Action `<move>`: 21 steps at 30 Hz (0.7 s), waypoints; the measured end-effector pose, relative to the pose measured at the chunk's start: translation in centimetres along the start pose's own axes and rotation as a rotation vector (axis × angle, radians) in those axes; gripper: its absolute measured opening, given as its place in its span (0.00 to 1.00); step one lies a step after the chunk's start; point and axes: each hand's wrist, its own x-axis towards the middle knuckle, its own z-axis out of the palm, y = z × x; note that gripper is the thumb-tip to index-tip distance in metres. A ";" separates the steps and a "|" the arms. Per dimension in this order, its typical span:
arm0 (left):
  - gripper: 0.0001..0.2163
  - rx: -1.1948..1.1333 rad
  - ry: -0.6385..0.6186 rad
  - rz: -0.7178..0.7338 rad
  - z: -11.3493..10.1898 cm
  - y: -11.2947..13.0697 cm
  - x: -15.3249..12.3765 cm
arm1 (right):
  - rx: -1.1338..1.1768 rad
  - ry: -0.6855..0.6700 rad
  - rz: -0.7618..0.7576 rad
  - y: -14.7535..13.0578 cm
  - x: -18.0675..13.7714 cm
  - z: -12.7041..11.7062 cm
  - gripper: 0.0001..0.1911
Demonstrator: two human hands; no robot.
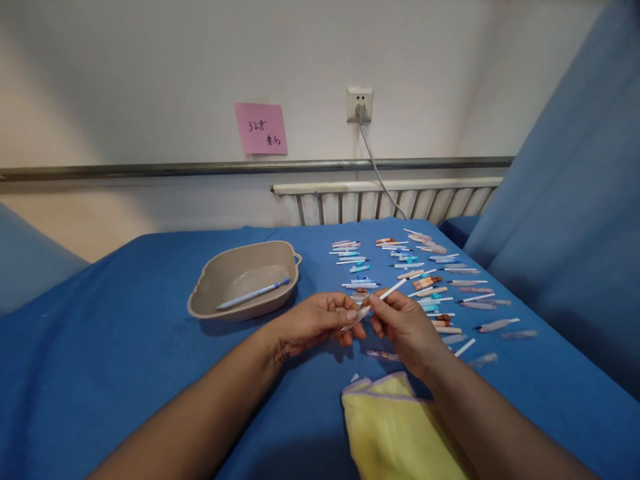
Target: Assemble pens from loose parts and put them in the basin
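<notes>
My left hand (330,319) pinches a translucent, pinkish-white pen barrel (361,316) between thumb and fingers. From its upper end a thin white stick (393,289) points up and to the right, and my right hand (406,327) has its thumb and fingertips closed around the lower part of that stick. The two hands almost meet above the bed. Whether the stick sits inside the barrel or against it is hidden by my fingers. Under my right hand lies a pinkish patterned pen part (383,355). A small white piece (355,377) rests just in front.
Rows of pen parts and white sticks (495,325) cover the right side of the blue sheet (150,373). At left stands a beige basin (240,257) with a blue pen (253,294) inside. A yellow cloth (395,427) lies near me. Blue curtain (565,200) hangs at right.
</notes>
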 end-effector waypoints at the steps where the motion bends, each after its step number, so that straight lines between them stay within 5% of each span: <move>1: 0.12 -0.034 -0.011 -0.012 0.1 -0.1 0.1 | -0.007 0.001 -0.001 0.0 -0.1 0.0 0.16; 9: 0.08 -0.323 -0.063 -0.054 0.8 -1.7 0.6 | -0.046 -0.030 -0.058 -1.0 -0.3 -0.3 0.18; 16: 0.09 -0.330 -0.090 -0.112 1.1 -2.0 0.8 | 0.045 0.151 -0.184 -1.7 0.6 -1.4 0.14; 21: 0.09 -0.319 -0.096 -0.108 1.3 -2.2 0.8 | -0.033 0.140 -0.147 -0.7 1.0 -1.5 0.14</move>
